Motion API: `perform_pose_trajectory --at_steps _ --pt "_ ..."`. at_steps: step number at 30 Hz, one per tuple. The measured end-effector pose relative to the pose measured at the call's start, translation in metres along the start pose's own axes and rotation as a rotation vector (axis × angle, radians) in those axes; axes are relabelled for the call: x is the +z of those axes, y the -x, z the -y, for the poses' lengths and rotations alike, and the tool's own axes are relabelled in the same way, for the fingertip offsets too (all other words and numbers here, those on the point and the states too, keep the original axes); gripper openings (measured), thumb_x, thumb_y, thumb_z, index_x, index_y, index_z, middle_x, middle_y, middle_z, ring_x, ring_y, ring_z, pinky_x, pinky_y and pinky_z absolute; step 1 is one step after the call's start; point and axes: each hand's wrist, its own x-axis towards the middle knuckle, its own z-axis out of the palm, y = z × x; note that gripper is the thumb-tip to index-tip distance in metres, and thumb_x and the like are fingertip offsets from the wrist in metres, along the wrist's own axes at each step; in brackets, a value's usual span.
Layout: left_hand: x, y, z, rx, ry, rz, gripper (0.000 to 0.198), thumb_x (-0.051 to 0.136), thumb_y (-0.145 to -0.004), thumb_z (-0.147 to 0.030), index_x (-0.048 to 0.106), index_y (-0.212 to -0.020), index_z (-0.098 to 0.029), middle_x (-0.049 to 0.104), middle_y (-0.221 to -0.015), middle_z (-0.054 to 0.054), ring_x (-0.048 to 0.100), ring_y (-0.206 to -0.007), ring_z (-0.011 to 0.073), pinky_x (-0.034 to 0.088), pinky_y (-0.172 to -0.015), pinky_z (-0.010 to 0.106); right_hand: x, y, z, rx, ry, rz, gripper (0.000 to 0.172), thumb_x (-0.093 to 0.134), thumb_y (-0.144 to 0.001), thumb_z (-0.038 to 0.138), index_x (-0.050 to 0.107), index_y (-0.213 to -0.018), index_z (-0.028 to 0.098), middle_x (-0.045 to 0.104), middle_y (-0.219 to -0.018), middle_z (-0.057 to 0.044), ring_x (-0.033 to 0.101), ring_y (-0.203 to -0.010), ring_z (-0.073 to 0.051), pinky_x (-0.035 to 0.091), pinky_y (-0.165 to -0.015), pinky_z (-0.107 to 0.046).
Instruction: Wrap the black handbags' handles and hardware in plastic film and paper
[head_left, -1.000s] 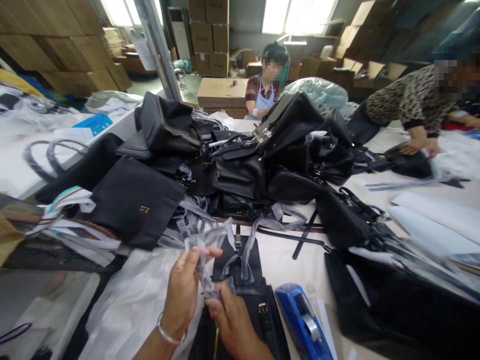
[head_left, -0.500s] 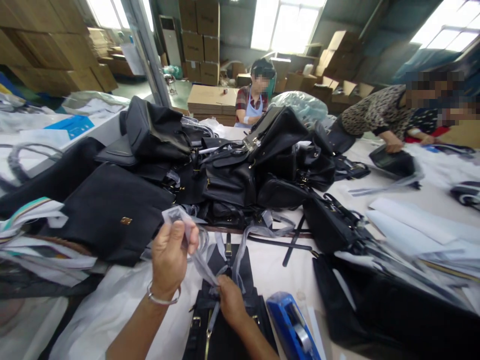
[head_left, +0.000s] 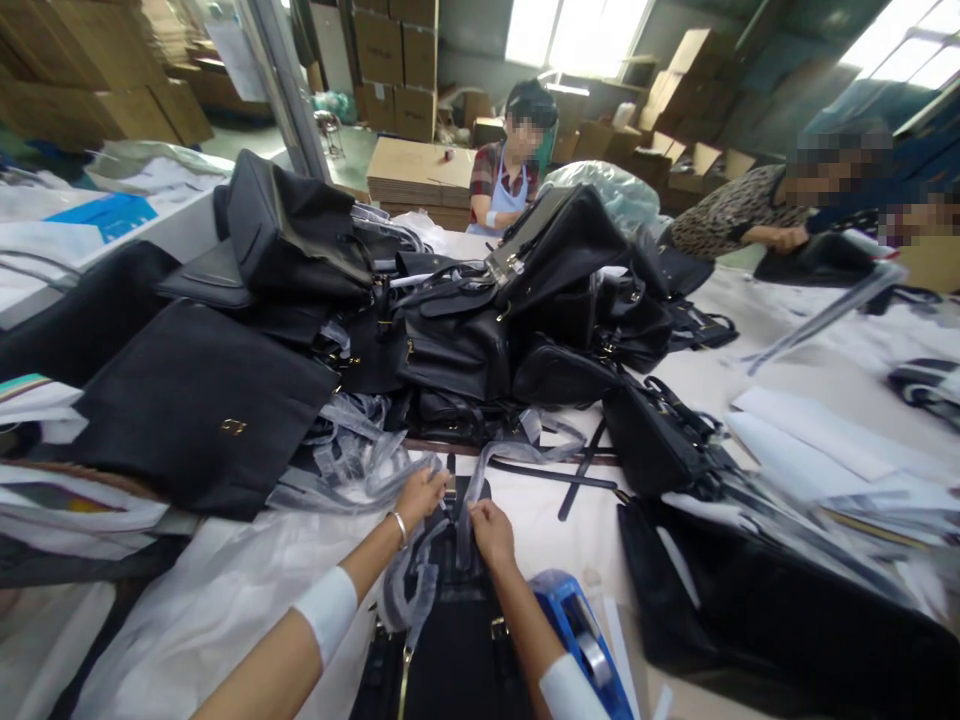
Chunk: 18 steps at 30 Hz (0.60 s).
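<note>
A black backpack (head_left: 461,640) with gold buckles and a gold zip lies on the table in front of me. My right hand (head_left: 493,535) is closed, pinching a clear plastic-wrapped strap (head_left: 466,545) at the bag's upper right. Beside the bag's top strap and buckle, my left hand (head_left: 422,497) has its fingers curled together; what they grip is hidden. Below it, another plastic-wrapped strap (head_left: 420,605) lies looped over the bag's left side.
A blue tape dispenser (head_left: 581,640) stands right of the backpack. Black bags (head_left: 457,350) are heaped ahead, with a flat black bag (head_left: 202,400) to the left. White paper sheets (head_left: 832,450) lie at right. Two co-workers (head_left: 502,190) are across the table.
My left hand has come down and right to the bag's top, leaving the raised plastic strip lower. My right hand has moved up and right to the other strap. The view has shifted slightly.
</note>
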Motion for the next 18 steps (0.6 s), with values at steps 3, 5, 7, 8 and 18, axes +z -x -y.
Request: perform_pose_trajectory --at_steps 3,5,7,8,18 --pt "-0.002 -0.004 -0.006 -0.011 -0.015 0.067 0.036 0.057 -0.081 -0.049 0.057 -0.07 -0.015 0.04 -0.043 -0.011 0.031 -0.033 0.0036 0.022 -0.035 0.017 0.008 0.008 0.008 -0.037 -0.067 0.038 0.035 0.046 -0.082 0.051 0.048 -0.062 0.022 0.051 -0.054 0.005 0.052 -0.057 -0.015 0.04 -0.057 -0.024" --pt "-0.003 -0.004 -0.012 -0.01 0.0 0.126 0.043 0.059 -0.075 -0.057 0.059 -0.072 -0.014 0.045 -0.042 -0.009 0.034 -0.033 0.0043 0.021 -0.035 0.017 0.007 0.021 0.013 -0.049 -0.121 0.104 0.035 0.041 -0.085 0.053 0.05 -0.07 0.022 0.054 -0.058 0.005 0.054 -0.058 -0.015 0.043 -0.058 -0.024" --pt "-0.001 -0.003 -0.019 -0.023 0.025 0.198 0.048 0.06 -0.071 -0.061 0.061 -0.074 -0.013 0.055 -0.047 -0.004 0.035 -0.033 0.0041 0.021 -0.035 0.018 0.006 0.035 0.018 -0.032 -0.248 0.221 0.036 0.037 -0.088 0.054 0.05 -0.078 0.022 0.059 -0.064 0.003 0.056 -0.056 -0.015 0.046 -0.06 -0.026" --pt "0.001 -0.002 -0.021 -0.036 0.036 0.233 0.048 0.061 -0.07 -0.061 0.062 -0.075 -0.013 0.06 -0.052 -0.001 0.034 -0.033 0.0035 0.021 -0.034 0.018 0.005 0.041 0.02 -0.021 -0.327 0.281 0.035 0.036 -0.089 0.054 0.05 -0.081 0.022 0.061 -0.066 0.003 0.057 -0.056 -0.015 0.047 -0.061 -0.027" --pt "0.02 0.0 0.0 -0.049 0.086 0.129 0.03 0.073 -0.065 -0.041 0.061 -0.069 -0.014 0.065 -0.058 0.002 0.034 -0.032 0.0024 0.021 -0.033 0.018 0.018 0.063 0.013 -0.08 -0.273 0.125 0.033 0.035 -0.092 0.05 0.051 -0.088 0.022 0.053 -0.063 0.005 0.051 -0.056 -0.012 0.04 -0.055 -0.023"
